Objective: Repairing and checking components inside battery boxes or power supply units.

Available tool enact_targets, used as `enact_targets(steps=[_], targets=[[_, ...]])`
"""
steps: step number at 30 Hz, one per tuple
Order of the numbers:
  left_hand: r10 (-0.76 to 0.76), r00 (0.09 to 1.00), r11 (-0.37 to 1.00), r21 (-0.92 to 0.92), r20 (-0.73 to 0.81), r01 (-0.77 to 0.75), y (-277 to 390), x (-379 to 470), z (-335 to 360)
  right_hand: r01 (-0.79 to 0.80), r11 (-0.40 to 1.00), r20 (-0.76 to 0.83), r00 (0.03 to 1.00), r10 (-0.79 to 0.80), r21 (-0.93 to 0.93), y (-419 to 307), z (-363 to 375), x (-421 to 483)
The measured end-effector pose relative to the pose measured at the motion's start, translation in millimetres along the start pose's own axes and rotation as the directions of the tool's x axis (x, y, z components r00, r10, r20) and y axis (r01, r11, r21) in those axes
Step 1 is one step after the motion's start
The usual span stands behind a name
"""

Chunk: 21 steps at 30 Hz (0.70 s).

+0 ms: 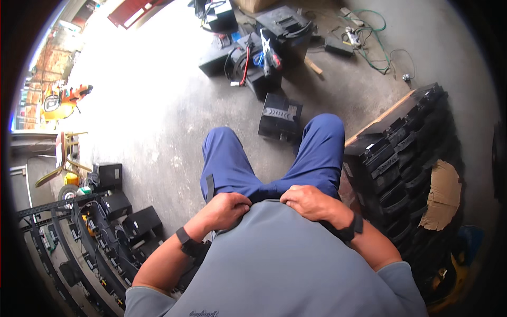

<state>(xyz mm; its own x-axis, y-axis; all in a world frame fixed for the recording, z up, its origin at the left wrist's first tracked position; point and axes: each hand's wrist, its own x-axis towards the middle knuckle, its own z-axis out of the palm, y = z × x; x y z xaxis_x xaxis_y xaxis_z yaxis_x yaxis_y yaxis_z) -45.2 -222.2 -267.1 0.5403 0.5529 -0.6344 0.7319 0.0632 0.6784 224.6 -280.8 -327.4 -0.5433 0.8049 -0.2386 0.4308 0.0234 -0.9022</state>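
Note:
My left hand (226, 211) pinches the hem of the grey shirt (273, 253) between thumb and curled fingers. On the other side of the hem, my right hand (311, 203) holds the same shirt in the same way. Both hands rest at my waist, above the blue trousers (273, 186), and each wrist wears a black band. Between my knees and just beyond them, a black box-shaped case (280, 117) with a grey handle stands on the concrete floor. The fingertips are partly hidden by the cloth.
Ahead, black cases carry cables, blue-handled scissors (259, 59) and a red-handled tool (274, 60). Many similar cases (396, 158) are stacked at right, with torn cardboard (441, 194) on top. A metal rack (91, 245) stands at left. A green cable (382, 47) lies on the floor.

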Motion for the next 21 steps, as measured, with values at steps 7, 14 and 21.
enact_targets(steps=[7,14,21], targets=[[0.036,0.998,0.998,-0.059,0.050,-0.033,-27,23,10,-0.140,0.990,0.295,0.945,0.138,-0.014,20,3,29],[0.199,0.968,0.980,-0.042,0.154,-0.195,-20,39,21,-0.111,0.993,0.415,0.906,0.082,0.046,6,-4,34],[0.154,0.925,0.988,-0.035,0.347,-0.151,-20,60,19,-0.309,0.946,0.594,0.744,0.306,-0.101,14,-8,46]])
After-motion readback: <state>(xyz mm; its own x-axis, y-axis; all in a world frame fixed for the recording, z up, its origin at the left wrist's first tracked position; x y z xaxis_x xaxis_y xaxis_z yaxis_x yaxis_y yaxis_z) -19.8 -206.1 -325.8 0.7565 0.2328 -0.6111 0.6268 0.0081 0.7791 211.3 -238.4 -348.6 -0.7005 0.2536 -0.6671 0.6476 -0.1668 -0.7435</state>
